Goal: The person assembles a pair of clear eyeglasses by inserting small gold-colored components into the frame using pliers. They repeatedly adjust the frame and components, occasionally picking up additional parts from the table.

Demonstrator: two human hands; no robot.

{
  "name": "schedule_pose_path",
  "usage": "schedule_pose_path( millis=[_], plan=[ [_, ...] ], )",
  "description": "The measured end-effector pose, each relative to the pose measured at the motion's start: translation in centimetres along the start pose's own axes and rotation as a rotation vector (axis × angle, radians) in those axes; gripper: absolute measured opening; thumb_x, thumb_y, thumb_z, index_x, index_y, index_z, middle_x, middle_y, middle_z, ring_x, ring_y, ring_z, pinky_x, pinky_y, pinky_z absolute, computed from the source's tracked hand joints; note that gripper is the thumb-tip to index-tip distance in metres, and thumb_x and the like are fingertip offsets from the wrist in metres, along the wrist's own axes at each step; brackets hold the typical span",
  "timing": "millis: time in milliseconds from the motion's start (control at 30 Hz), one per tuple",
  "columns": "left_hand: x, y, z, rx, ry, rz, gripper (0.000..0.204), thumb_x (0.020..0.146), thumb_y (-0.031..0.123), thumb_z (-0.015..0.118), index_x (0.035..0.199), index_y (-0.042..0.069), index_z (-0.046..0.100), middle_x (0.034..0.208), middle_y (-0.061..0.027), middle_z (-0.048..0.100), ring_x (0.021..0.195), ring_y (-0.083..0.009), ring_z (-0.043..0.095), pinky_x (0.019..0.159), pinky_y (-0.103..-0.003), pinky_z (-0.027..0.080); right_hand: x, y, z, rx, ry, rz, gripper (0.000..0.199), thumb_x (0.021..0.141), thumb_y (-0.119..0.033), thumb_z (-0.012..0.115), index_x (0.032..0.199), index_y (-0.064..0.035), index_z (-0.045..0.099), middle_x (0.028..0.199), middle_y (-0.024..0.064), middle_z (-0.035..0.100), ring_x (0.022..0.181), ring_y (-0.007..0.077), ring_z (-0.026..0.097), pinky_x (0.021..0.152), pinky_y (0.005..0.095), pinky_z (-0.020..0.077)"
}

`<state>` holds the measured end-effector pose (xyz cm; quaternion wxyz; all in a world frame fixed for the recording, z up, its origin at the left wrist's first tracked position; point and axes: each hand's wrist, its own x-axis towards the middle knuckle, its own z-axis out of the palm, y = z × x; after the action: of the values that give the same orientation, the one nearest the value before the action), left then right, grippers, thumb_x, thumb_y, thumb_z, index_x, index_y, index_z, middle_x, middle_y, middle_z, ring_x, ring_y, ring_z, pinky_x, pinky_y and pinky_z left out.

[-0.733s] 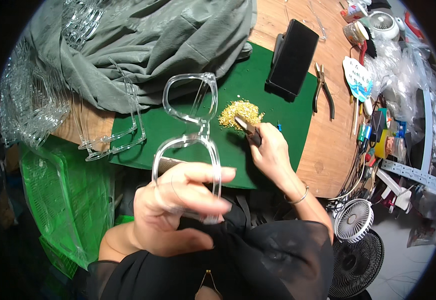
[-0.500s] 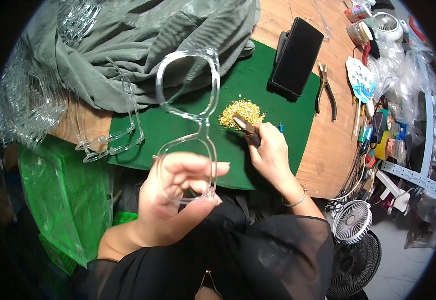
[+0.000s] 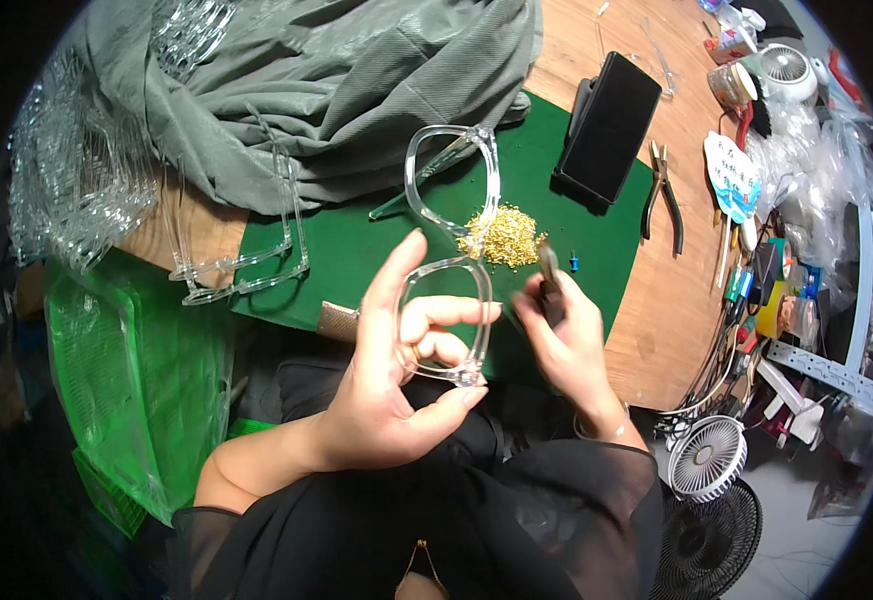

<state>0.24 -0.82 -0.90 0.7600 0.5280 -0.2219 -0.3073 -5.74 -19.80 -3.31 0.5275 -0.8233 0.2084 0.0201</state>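
My left hand [image 3: 396,385] pinches a clear glossy plastic eyeglass frame [image 3: 451,255], chunky and squarish, upright above my lap. My right hand [image 3: 566,335] grips a small dark tool [image 3: 549,282]. Beyond: a grainy pile of gold bits [image 3: 504,238] on a green mat [image 3: 356,250].

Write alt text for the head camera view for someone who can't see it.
A left hand holds a clear eyeglass frame upright over a green mat, while the right hand grips a small dark tool beside a pile of tiny gold parts.
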Motion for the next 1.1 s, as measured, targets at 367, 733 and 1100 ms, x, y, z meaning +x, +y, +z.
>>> schedule_pose_path(
  millis=[367,733,1100],
  plan=[
    [-1.0,-0.5,0.6,0.152,0.010,0.101,0.100,0.075,-0.013,0.062,0.143,0.009,-0.007,0.127,-0.0256,0.046,0.091,-0.0170,0.064,0.085,-0.028,0.047,-2.6,-3.6,1.4,0.277,-0.042,-0.549,0.019,0.070,0.003,0.073,0.080,-0.0021,0.058,0.075,0.0096,0.061,0.067,0.0212,0.058,0.060,0.0297,0.0459],
    [-1.7,-0.9,0.3,0.064,0.037,0.125,0.098,0.074,-0.015,0.061,0.143,0.009,-0.003,0.126,-0.0270,0.047,0.089,-0.0171,0.064,0.082,-0.028,0.049,-2.4,-3.0,2.3,0.222,0.053,-0.766,0.015,0.074,-0.011,0.075,0.081,-0.0050,0.063,0.074,0.0065,0.063,0.065,0.0199,0.060,0.062,0.0321,0.0464],
    [-1.5,-1.0,0.5,0.107,0.030,0.144,0.098,0.074,-0.015,0.062,0.142,0.009,-0.002,0.126,-0.0274,0.047,0.089,-0.0179,0.064,0.082,-0.028,0.049,-2.2,-2.9,1.8,0.151,0.018,-0.807,0.018,0.071,-0.009,0.076,0.082,-0.0051,0.063,0.074,0.0048,0.063,0.066,0.0191,0.059,0.062,0.0315,0.0454]
  ],
)
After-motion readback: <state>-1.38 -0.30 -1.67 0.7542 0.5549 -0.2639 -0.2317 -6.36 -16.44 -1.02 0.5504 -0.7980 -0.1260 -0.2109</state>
